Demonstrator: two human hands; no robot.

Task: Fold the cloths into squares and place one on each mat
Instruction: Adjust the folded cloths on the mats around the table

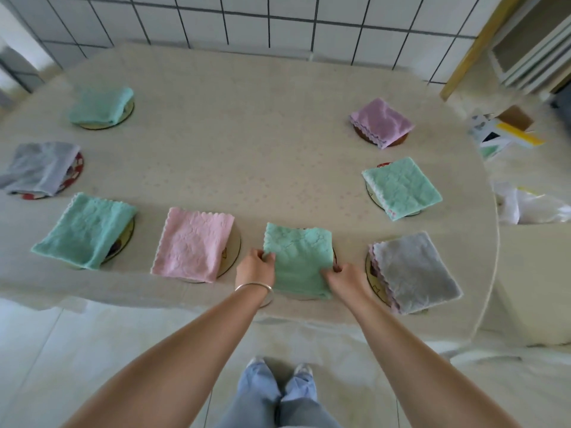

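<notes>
Eight folded cloths ring the counter (pixel 247 149), each over a round mat. Along the left lie a green cloth (pixel 100 105), a grey cloth (pixel 38 168) and a second green one (pixel 85 231), then a pink cloth (pixel 193 244) near the front edge. At front centre sits the cloth in hand (pixel 298 261), green and already folded square, covering its mat almost fully; only a sliver of mat (pixel 334 257) shows at its right edge. Further right are a grey cloth (pixel 415 270), a green cloth (pixel 401 188) and a lilac cloth (pixel 381 122).

The step looks like the last placing: this square is being set or straightened on the final mat. The next move probably calls only for a small nudge to centre it, then letting go without dragging the folds open.

The left hand (pixel 255 268) pinches the cloth's left edge, its fingers (pixel 268 257) curled over the hem. The right hand (pixel 344 278) grips the right edge, with its fingers (pixel 336 268) bent and pressed close on the fabric.
</notes>
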